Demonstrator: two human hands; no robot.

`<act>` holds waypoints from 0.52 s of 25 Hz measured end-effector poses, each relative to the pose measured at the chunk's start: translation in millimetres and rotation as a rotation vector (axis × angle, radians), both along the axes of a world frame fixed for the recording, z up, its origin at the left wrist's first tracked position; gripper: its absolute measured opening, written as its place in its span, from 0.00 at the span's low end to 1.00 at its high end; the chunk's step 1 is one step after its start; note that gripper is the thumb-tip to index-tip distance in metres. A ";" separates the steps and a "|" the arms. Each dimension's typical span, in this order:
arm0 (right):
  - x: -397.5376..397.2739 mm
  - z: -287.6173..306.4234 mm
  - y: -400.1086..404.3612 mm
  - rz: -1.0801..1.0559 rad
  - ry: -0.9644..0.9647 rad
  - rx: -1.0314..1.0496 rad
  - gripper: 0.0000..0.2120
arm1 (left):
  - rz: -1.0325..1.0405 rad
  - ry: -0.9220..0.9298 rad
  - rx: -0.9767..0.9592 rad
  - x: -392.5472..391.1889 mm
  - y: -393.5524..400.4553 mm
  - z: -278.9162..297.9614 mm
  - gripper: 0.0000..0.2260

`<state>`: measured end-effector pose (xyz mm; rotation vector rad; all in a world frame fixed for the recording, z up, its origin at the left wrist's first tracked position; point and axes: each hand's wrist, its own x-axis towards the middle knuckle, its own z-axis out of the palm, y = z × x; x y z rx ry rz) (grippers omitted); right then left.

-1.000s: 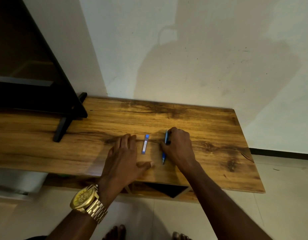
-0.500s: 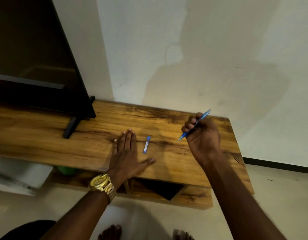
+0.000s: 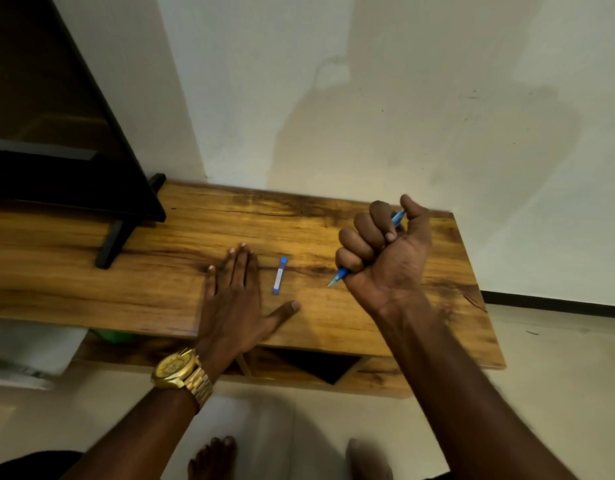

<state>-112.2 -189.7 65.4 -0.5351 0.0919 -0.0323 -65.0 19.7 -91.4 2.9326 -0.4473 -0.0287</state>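
Observation:
My right hand (image 3: 384, 258) is raised above the wooden table top (image 3: 385, 327) and grips a blue pen (image 3: 338, 277) in a fist. The pen's tip pokes out below the little finger and its other end shows by the thumb. My left hand (image 3: 231, 296) lies flat on the table with straight fingers and the thumb spread out. A small blue and white oblong piece (image 3: 279, 275) lies on the wood between the two hands, touched by neither.
A black TV screen (image 3: 57, 133) on a black foot (image 3: 112, 244) stands at the left of the table. A white wall rises behind. Open compartments (image 3: 316, 368) sit under the table top. My bare feet (image 3: 212, 459) stand on the pale tiled floor.
My right hand picked the blue pen up off the table and lifted it, closing into a fist round it. My left hand stayed flat beside the small blue piece.

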 end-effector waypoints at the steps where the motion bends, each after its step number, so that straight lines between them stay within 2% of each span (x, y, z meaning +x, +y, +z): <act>1: 0.1 -5.2 0.4 0.007 0.016 -0.004 0.25 | -0.001 -0.005 0.003 -0.1 -0.2 -0.5 0.61; 13: -0.2 -27.2 -1.5 0.012 0.019 -0.008 0.28 | -0.003 0.014 0.035 0.0 -0.2 -2.0 0.59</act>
